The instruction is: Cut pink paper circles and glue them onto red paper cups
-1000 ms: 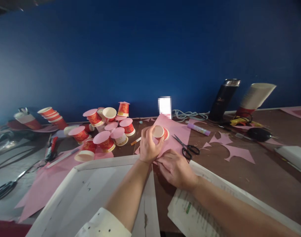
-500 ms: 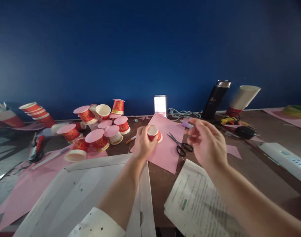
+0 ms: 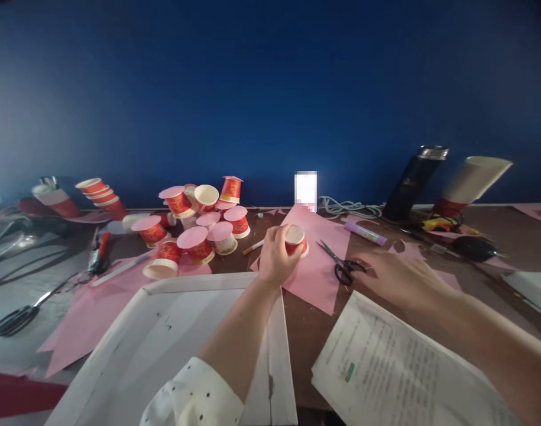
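Lower centre of the frame: white cardboard sheet, lying flat, with the left forearm and its dotted white cuff across it. Lower right: printed paper stack, flat on the brown table, partly under the right forearm.

Centre: left hand, fingers curled around a small red paper cup, held tilted with its open mouth toward the camera, just above a pink paper sheet. The cup is at the middle of the frame, over the sheet's upper half.

Right of centre: right hand, palm down and low over the table, fingers stretched out toward the handles of the black scissors; fingertips at or just beside the handles, and whether they touch cannot be told. The scissors lie on the right edge of the pink sheet, blades pointing to the upper left.

Left of centre, farther back: cluster of red paper cups, several capped with pink paper discs, some tipped over. Far left: second pair of scissors and a stack of nested red cups.

Upper right, farther back: purple glue stick, pink paper offcuts, black flask leaning by the blue wall, and a white cable.
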A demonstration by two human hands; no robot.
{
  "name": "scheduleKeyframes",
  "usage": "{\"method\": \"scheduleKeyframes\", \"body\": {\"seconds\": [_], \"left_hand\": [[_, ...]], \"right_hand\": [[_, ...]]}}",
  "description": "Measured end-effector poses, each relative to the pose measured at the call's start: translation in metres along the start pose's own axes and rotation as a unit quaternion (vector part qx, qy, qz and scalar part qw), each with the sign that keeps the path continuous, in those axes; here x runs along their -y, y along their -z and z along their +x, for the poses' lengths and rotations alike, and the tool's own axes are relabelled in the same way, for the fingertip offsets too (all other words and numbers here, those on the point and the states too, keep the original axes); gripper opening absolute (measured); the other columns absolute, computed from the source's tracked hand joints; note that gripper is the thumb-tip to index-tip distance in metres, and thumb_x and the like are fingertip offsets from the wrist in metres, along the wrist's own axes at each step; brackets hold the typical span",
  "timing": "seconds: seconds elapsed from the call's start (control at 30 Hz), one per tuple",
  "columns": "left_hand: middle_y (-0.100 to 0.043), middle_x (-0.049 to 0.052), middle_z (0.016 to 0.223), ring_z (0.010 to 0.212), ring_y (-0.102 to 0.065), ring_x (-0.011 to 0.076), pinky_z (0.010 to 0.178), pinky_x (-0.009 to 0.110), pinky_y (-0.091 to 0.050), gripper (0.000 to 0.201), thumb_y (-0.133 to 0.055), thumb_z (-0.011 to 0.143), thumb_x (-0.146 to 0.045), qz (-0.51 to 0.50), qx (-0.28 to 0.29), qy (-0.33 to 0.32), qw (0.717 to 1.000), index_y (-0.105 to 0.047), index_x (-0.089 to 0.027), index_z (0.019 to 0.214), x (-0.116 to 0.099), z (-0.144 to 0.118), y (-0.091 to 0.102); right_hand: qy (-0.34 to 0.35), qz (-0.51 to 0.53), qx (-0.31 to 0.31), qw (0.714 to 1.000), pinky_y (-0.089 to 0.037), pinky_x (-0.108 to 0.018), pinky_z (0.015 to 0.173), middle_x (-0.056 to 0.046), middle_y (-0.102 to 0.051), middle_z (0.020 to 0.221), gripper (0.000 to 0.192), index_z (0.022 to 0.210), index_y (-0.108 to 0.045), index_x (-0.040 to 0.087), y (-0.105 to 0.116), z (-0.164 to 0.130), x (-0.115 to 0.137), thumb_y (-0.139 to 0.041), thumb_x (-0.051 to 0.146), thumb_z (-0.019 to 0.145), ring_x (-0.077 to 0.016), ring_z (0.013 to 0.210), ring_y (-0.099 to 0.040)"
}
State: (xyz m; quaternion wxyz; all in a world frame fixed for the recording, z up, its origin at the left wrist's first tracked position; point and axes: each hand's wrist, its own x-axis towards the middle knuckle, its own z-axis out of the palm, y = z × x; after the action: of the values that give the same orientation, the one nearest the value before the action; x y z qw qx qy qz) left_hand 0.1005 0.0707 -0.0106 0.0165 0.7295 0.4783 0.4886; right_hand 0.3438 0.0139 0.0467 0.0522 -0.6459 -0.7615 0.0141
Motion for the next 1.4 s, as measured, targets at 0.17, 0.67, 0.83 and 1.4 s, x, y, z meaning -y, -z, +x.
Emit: {"method": "scheduleKeyframes", "body": {"seconds": [0.17, 0.67, 0.83, 1.4], "left_hand": [[-0.056, 0.011, 0.113, 0.114, -0.051, 0.0244, 0.097, 0.039, -0.046, 0.050, -0.065, 0.079, -0.023, -0.009, -0.005, -0.022, 1.000, -0.048, -0.019, 0.125, 0.001, -0.001, 0.001], [-0.055, 0.012, 0.115, 0.113, -0.050, 0.0255, 0.098, 0.041, -0.046, 0.049, -0.064, 0.079, -0.028, -0.014, 0.020, -0.025, 0.999, -0.048, -0.017, 0.124, -0.001, 0.000, 0.003], [-0.054, 0.012, 0.115, 0.114, -0.049, 0.0254, 0.097, 0.042, -0.047, 0.048, -0.064, 0.080, -0.025, -0.016, 0.014, -0.035, 0.999, -0.047, -0.018, 0.125, 0.001, -0.001, 0.000], [-0.055, 0.011, 0.115, 0.115, -0.050, 0.0249, 0.098, 0.041, -0.046, 0.048, -0.064, 0.081, -0.027, -0.007, 0.019, -0.035, 0.999, -0.047, -0.018, 0.125, 0.000, 0.000, 0.002]], "right_hand": [[-0.004, -0.026, 0.053, 0.998, -0.041, -0.034, 0.062, -0.007, -0.072, 0.091, 0.025, 0.092, -0.069, 0.027, -0.013, -0.005, 0.009, -0.052, 0.043, 0.085, -0.0303, 0.084, -0.067], [-0.068, 0.005, 0.052, 0.996, -0.036, -0.032, 0.058, -0.008, -0.071, 0.090, 0.036, 0.098, -0.066, 0.025, -0.020, 0.017, 0.018, -0.050, 0.054, 0.083, -0.0295, 0.081, -0.066], [-0.077, 0.014, 0.059, 0.995, -0.035, -0.031, 0.057, -0.008, -0.071, 0.091, 0.030, 0.098, -0.067, 0.026, -0.029, 0.019, 0.015, -0.050, 0.046, 0.082, -0.0278, 0.081, -0.066], [-0.144, 0.047, -0.020, 0.988, -0.038, -0.032, 0.057, -0.005, -0.073, 0.099, 0.038, 0.112, -0.066, 0.032, -0.027, 0.014, -0.001, -0.046, 0.049, 0.084, -0.0285, 0.081, -0.067]]}}
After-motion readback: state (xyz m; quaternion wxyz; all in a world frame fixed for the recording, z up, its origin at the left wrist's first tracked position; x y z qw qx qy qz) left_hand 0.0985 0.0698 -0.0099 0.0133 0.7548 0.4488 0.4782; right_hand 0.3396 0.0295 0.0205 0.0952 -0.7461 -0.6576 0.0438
